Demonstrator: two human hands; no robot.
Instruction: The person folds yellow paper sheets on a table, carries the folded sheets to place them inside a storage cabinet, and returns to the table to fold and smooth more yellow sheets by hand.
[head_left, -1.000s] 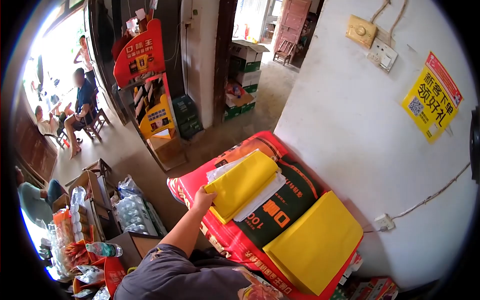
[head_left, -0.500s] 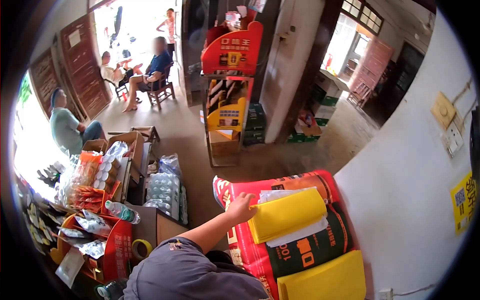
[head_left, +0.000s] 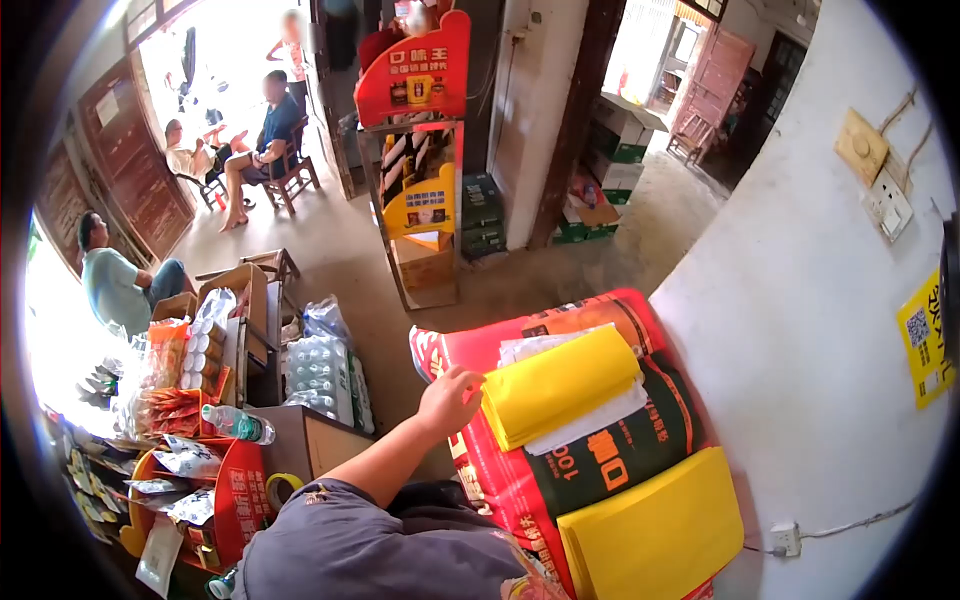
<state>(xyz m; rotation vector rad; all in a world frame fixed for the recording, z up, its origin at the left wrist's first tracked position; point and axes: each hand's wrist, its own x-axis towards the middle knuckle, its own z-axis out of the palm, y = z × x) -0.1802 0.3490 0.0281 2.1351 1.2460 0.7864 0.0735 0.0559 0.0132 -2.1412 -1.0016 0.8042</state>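
Note:
My left hand (head_left: 452, 399) reaches from a grey sleeve to the near-left edge of a stack of yellow sheets (head_left: 560, 385). Its fingers are loosely bent and slightly apart, at the stack's edge, with nothing visible between them. White sheets (head_left: 600, 420) stick out under the yellow ones. This pile lies on a big red and dark-green printed bag (head_left: 610, 465), which looks plump. A second yellow stack (head_left: 655, 530) lies lower on the same bag, nearer to me. My right hand is out of view.
Left of me stand a counter with packaged snacks (head_left: 180, 410), a plastic bottle (head_left: 238, 423) and yellow tape (head_left: 283, 490). Shrink-wrapped bottles (head_left: 318, 370) sit behind. A red display rack (head_left: 415, 90) stands ahead, a white wall (head_left: 790, 330) at right. Several people sit or stand near the doorway.
My view has shifted, so the room appears further left and higher. My left hand has drawn back a little from the upper yellow stack. The stacks stay on the bag.

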